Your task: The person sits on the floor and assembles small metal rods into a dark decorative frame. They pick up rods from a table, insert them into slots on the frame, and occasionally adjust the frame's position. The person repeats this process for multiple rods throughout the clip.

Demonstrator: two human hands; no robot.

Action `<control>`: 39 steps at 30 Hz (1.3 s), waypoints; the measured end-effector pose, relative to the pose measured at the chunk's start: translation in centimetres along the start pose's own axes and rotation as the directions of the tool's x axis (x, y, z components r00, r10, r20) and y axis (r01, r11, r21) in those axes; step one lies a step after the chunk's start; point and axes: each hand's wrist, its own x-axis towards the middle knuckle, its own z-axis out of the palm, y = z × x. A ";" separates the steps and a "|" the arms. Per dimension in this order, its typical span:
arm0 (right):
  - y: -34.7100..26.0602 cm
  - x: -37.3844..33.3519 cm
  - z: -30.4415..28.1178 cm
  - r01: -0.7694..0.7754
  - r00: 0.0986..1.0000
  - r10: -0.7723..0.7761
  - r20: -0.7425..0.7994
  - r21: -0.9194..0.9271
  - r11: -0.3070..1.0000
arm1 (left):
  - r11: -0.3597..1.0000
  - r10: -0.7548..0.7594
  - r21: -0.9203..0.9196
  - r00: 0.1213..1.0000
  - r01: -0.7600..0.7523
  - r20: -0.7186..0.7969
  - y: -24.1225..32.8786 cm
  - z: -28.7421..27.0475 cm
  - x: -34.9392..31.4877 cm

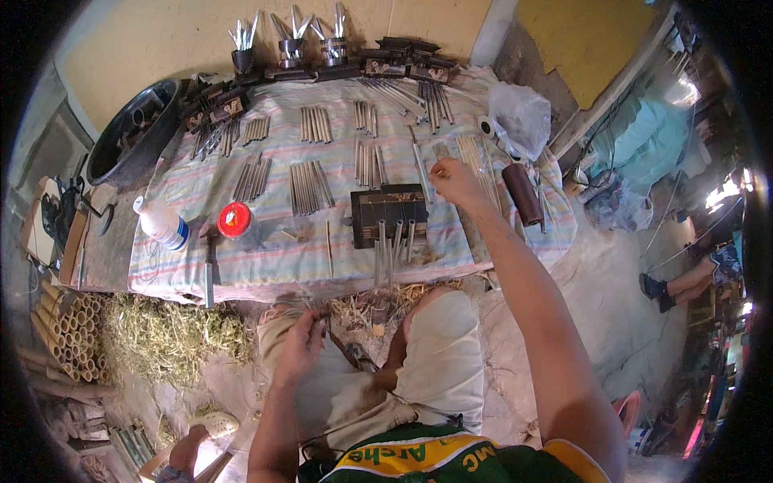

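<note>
My right hand (456, 182) reaches out over the striped cloth (282, 241), its fingertips pinched on a thin metal strip in the bundle of strips (475, 165) at the cloth's right end. Just left of it lies a dark wooden board (386, 211) with several metal tines sticking out toward me. My left hand (304, 342) is low above my lap, closed on a thin metal rod (326, 322). A dark pointed tool (350, 352) lies on my thigh next to it.
Rows of metal rods (310, 185) cover the cloth. Also on it: a white bottle (161, 223), a red lid (235, 219), a hammer (209, 270), a brown roll (523, 193). A black basin (133, 133), bamboo tubes (64, 330) and straw (169, 334) are left. Another person's legs (684, 282) are right.
</note>
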 end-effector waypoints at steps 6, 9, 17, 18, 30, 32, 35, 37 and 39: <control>0.6 3.5 1.2 -0.217 0.919 0.272 0.284 -0.209 0.953 | 0.976 0.190 0.142 0.967 -0.167 -0.169 1.3 -0.2 -0.6; -0.3 2.6 -0.6 -0.321 0.909 0.309 0.279 -0.003 0.947 | 0.997 0.078 0.016 0.994 -0.077 -0.073 3.6 -2.8 0.5; -8.2 -6.7 -7.7 -0.096 0.982 0.019 0.191 0.403 0.910 | 0.898 0.355 -0.212 0.920 -0.385 -0.167 15.3 -3.9 9.0; -9.4 -8.0 -7.9 -0.046 0.980 -0.044 0.194 0.437 0.898 | 0.896 0.383 -0.192 0.916 -0.400 -0.119 17.1 -3.0 10.6; -9.3 -7.6 -7.4 0.220 0.872 -0.400 0.283 0.503 0.836 | 0.774 0.405 -0.582 0.901 -0.250 0.152 23.3 0.4 15.8; -7.8 -5.8 -6.7 0.213 0.901 -0.319 0.292 0.342 0.915 | 0.898 0.408 -0.264 0.893 -0.353 0.192 23.0 -1.5 16.4; -6.5 -4.2 -5.8 0.182 0.877 -0.320 0.360 0.367 0.912 | 0.895 0.424 0.001 0.852 -0.446 0.306 22.3 -3.7 17.4; -5.9 -3.4 -6.0 0.104 0.836 -0.255 0.485 0.315 0.943 | 0.905 0.361 0.101 0.871 -0.414 0.335 21.8 -4.4 17.9; -5.5 -2.9 -5.9 0.073 0.795 -0.248 0.554 0.319 0.945 | 0.894 0.314 0.178 0.858 -0.412 0.407 21.4 -5.1 18.6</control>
